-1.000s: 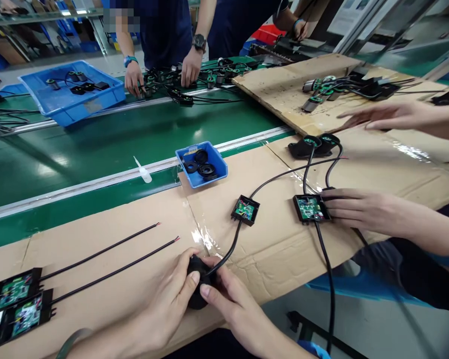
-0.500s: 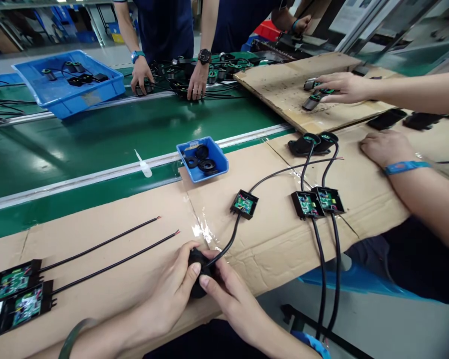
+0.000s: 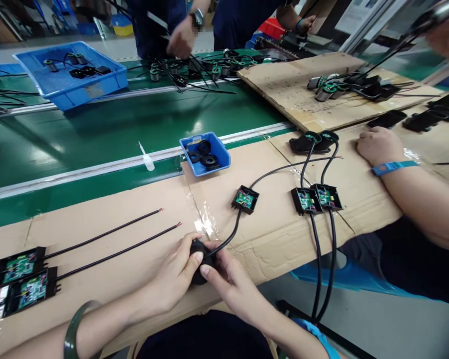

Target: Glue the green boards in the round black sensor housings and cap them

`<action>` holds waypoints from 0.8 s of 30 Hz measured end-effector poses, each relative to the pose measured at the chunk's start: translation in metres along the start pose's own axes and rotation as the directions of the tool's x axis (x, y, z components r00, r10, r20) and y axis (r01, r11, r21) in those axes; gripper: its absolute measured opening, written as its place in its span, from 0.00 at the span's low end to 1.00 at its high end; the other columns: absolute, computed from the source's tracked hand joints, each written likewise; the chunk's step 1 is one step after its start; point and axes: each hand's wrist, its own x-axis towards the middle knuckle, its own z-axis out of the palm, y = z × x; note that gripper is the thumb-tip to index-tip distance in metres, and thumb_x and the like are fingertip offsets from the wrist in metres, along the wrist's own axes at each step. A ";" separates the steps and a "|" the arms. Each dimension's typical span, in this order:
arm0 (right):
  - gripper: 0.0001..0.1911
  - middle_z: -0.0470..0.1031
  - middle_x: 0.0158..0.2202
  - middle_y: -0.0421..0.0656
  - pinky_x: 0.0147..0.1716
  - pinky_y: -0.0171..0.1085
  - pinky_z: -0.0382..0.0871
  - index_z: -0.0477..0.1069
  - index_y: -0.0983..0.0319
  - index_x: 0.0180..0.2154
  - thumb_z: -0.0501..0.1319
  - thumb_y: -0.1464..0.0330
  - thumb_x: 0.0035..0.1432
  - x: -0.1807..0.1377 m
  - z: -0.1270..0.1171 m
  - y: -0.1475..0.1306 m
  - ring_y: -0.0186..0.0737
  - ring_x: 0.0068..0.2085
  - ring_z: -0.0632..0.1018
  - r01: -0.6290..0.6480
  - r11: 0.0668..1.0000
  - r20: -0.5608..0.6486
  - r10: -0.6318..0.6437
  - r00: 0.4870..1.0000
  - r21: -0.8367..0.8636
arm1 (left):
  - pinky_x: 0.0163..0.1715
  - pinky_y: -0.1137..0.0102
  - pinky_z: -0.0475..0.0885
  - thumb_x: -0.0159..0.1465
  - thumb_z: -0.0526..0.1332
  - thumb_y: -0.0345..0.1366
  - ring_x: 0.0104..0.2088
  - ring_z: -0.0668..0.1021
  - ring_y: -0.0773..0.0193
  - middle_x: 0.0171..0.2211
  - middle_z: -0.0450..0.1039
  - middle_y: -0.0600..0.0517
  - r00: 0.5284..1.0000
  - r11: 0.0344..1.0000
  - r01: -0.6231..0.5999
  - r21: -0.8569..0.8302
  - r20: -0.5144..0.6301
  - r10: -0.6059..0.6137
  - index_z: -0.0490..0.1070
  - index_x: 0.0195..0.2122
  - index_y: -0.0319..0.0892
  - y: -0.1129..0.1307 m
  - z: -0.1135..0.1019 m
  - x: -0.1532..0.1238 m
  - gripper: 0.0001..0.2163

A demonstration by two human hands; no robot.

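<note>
Between my two hands, near the front edge of the cardboard, is a round black plastic housing (image 3: pixel 199 277). My left hand (image 3: pixel 179 264) grips its left side, thumb on top. Closed on its right side is my right hand (image 3: pixel 228 279), with the thumb pressed near the spot where a black cable (image 3: pixel 230 242) comes out. That cable runs up to a small open black box with a green circuit board (image 3: pixel 246 199). A thinner cable leads from the box off to the right, ending in bare wires. My fingers hide much of the housing.
A blue bin of black rings (image 3: pixel 205 154) and a white dropper bottle (image 3: pixel 147 158) stand beyond my hands. Two open boxes (image 3: pixel 30 291) lie left, two more (image 3: pixel 316 198) right. A co-worker's hand (image 3: pixel 381 147) rests on the cardboard; a large blue crate (image 3: pixel 78 94) stands behind.
My hands keep their grip on the black housing, with little movement. At right, a co-worker's upper hand has left the metal parts and lifted away; across the belt, another co-worker's hand has risen.
</note>
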 end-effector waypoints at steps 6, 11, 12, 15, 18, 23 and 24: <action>0.26 0.68 0.57 0.53 0.55 0.49 0.68 0.60 0.62 0.58 0.56 0.55 0.64 0.003 -0.004 -0.009 0.48 0.55 0.73 -0.039 0.997 0.064 0.034 0.997 0.067 | 0.62 0.58 0.63 0.69 0.55 0.44 0.59 0.70 0.56 0.56 0.69 0.45 0.988 0.952 0.021 -0.304 0.149 0.026 0.65 0.55 0.42 -0.004 -0.016 0.009 0.17; 0.28 0.70 0.55 0.53 0.52 0.47 0.71 0.60 0.62 0.58 0.57 0.54 0.63 0.004 -0.005 -0.011 0.48 0.54 0.74 -0.044 0.995 0.067 0.039 0.997 0.084 | 0.63 0.56 0.62 0.68 0.55 0.45 0.62 0.68 0.55 0.60 0.66 0.45 0.967 0.889 0.182 -0.420 0.242 -0.083 0.65 0.58 0.43 -0.003 -0.026 0.008 0.20; 0.28 0.70 0.54 0.53 0.51 0.46 0.71 0.60 0.63 0.59 0.57 0.54 0.63 0.004 -0.005 -0.010 0.48 0.53 0.74 -0.051 0.995 0.071 0.045 0.996 0.081 | 0.63 0.56 0.61 0.67 0.57 0.44 0.62 0.67 0.54 0.60 0.66 0.45 0.963 0.877 0.186 -0.442 0.259 -0.074 0.64 0.59 0.43 -0.004 -0.027 0.008 0.21; 0.29 0.69 0.55 0.54 0.51 0.46 0.71 0.59 0.63 0.59 0.56 0.54 0.63 0.004 -0.006 -0.009 0.47 0.52 0.74 -0.079 0.995 0.078 0.074 0.994 0.068 | 0.63 0.58 0.62 0.60 0.65 0.37 0.64 0.66 0.55 0.61 0.65 0.44 0.958 0.845 0.146 -0.515 0.287 0.010 0.60 0.61 0.43 -0.007 -0.027 0.006 0.28; 0.27 0.69 0.55 0.54 0.53 0.46 0.70 0.60 0.63 0.57 0.56 0.54 0.63 0.004 -0.007 -0.010 0.47 0.54 0.73 -0.073 0.995 0.076 0.068 0.995 0.070 | 0.62 0.58 0.63 0.57 0.66 0.33 0.63 0.67 0.54 0.63 0.62 0.43 0.962 0.826 0.117 -0.552 0.270 0.044 0.59 0.60 0.43 -0.011 -0.023 0.005 0.30; 0.28 0.70 0.54 0.53 0.53 0.47 0.68 0.59 0.63 0.58 0.56 0.53 0.63 0.002 -0.007 -0.009 0.49 0.53 0.73 -0.110 0.993 0.075 0.108 0.991 0.028 | 0.61 0.53 0.61 0.54 0.68 0.31 0.60 0.69 0.49 0.59 0.67 0.41 0.981 0.859 0.074 -0.506 0.190 0.028 0.60 0.59 0.40 -0.015 -0.013 0.006 0.31; 0.29 0.70 0.53 0.52 0.53 0.48 0.68 0.59 0.63 0.58 0.56 0.53 0.63 0.002 -0.007 -0.008 0.49 0.52 0.73 -0.123 0.992 0.070 0.122 0.990 0.015 | 0.61 0.53 0.60 0.53 0.68 0.31 0.60 0.69 0.48 0.58 0.67 0.41 0.983 0.861 0.075 -0.504 0.181 0.020 0.60 0.59 0.39 -0.015 -0.012 0.007 0.32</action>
